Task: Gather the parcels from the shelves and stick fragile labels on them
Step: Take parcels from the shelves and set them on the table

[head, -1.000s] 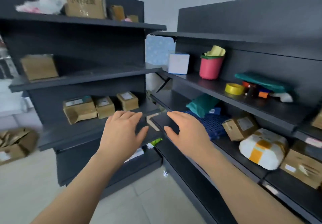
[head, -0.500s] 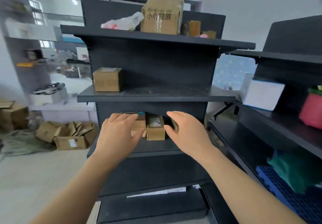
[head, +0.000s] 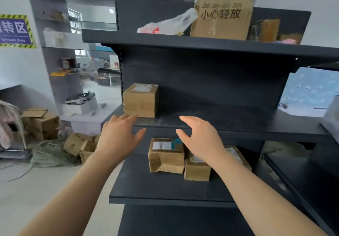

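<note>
Dark metal shelving unit (head: 211, 120), three tiers visible. Middle tier: single taped cardboard parcel (head: 140, 100) with white label on top, upright at left end. Lower tier: dented labelled parcel (head: 166, 156), smaller parcel (head: 197, 169) touching its right side, third parcel (head: 238, 156) partly hidden behind right forearm. Top tier: large printed carton (head: 222, 14), white plastic bag (head: 168, 24). Left hand (head: 119, 136) raised before middle-tier edge, palm forward, fingers spread, empty. Right hand (head: 200, 138) likewise, fingers loosely spread, holding nothing.

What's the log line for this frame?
phase: reach | left hand: open, empty | right hand: open, empty | nearest: box on middle shelf | labels: none seen
</note>
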Demonstrator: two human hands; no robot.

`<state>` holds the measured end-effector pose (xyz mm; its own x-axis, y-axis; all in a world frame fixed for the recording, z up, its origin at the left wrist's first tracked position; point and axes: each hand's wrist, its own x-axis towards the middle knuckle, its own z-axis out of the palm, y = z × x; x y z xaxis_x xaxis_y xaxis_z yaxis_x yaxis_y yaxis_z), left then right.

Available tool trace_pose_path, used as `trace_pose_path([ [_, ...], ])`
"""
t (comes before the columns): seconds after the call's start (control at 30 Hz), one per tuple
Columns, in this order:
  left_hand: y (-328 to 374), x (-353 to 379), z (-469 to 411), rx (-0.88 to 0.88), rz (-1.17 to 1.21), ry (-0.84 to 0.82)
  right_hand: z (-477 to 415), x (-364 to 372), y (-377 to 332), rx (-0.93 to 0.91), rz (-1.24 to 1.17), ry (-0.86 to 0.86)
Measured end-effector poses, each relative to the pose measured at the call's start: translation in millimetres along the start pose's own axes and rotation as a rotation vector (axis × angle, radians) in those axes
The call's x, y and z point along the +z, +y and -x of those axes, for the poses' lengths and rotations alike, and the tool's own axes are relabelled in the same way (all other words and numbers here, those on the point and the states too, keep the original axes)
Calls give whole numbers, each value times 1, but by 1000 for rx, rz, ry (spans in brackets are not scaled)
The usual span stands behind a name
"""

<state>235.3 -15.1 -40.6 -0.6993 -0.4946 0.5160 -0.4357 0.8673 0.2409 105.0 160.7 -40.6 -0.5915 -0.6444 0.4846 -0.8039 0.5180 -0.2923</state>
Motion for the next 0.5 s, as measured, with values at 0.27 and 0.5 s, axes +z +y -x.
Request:
trace_pose_path([
  [0.27,-65,25,-113,32,7,-36,-111,47,-17,5,-27,42],
  [0.5,-90,52,-176,-27,156,-163,-179,80,-11,22,-69,-21],
])
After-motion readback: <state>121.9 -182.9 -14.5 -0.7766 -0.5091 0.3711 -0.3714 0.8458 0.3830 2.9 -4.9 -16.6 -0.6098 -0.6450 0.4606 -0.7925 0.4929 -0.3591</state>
